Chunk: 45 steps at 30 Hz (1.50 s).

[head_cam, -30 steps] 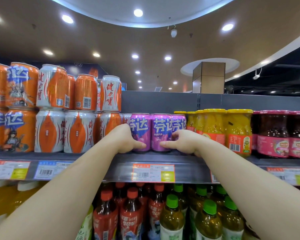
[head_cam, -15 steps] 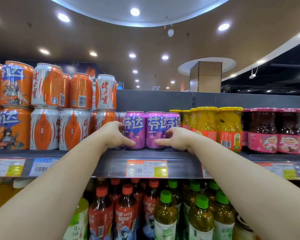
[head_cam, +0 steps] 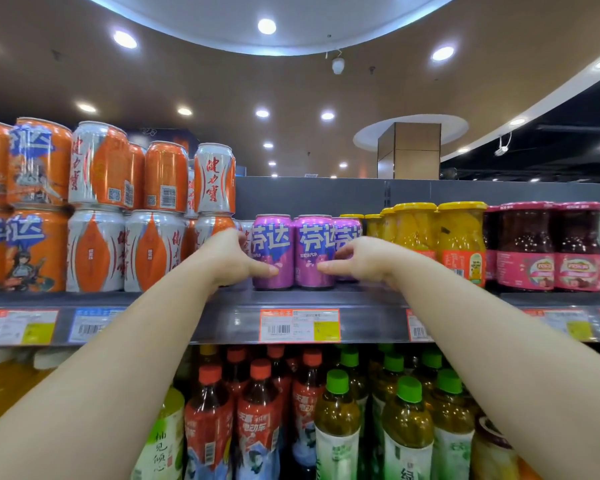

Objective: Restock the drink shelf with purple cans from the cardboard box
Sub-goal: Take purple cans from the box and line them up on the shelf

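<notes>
Two purple cans stand side by side at the front of the grey drink shelf (head_cam: 222, 301), the left one (head_cam: 274, 242) and the right one (head_cam: 313, 252). A third purple can (head_cam: 350, 232) stands behind them to the right. My left hand (head_cam: 227, 259) grips the left can, fingers round its left side and thumb across its front. My right hand (head_cam: 364, 259) grips the right can from the right, thumb on its front. The cardboard box is out of sight.
Orange and silver cans (head_cam: 153, 216) are stacked two high to the left of the purple ones. Yellow fruit jars (head_cam: 461, 237) and dark red jars (head_cam: 523, 244) fill the right. Bottled teas (head_cam: 336, 417) crowd the shelf below. Price tags (head_cam: 298, 325) line the shelf edge.
Both hands stay on the two front purple cans, now a little higher up their sides. The view has shifted slightly to the right.
</notes>
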Each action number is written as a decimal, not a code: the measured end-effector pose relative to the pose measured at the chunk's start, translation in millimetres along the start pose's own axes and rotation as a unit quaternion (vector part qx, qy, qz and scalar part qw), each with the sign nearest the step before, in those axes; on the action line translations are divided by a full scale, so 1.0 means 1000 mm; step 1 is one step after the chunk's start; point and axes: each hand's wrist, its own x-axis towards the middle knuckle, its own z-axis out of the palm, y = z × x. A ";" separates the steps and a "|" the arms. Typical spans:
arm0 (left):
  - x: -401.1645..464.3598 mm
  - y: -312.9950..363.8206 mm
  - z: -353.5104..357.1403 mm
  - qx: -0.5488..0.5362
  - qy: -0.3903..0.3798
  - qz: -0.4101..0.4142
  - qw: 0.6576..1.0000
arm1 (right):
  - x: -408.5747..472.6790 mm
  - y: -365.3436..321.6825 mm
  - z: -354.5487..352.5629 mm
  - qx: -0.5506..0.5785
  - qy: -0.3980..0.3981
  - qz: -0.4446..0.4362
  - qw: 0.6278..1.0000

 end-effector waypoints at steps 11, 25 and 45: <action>-0.120 0.046 0.092 -0.162 0.158 0.278 0.934 | -0.143 0.071 0.000 0.132 0.194 -0.082 0.969; -0.281 0.217 0.436 -0.133 -0.082 0.262 0.952 | -0.380 0.404 -0.118 0.057 0.169 0.197 0.964; -0.366 0.336 0.836 0.036 -0.303 0.294 0.906 | -0.533 0.763 -0.147 -0.200 0.090 0.394 0.893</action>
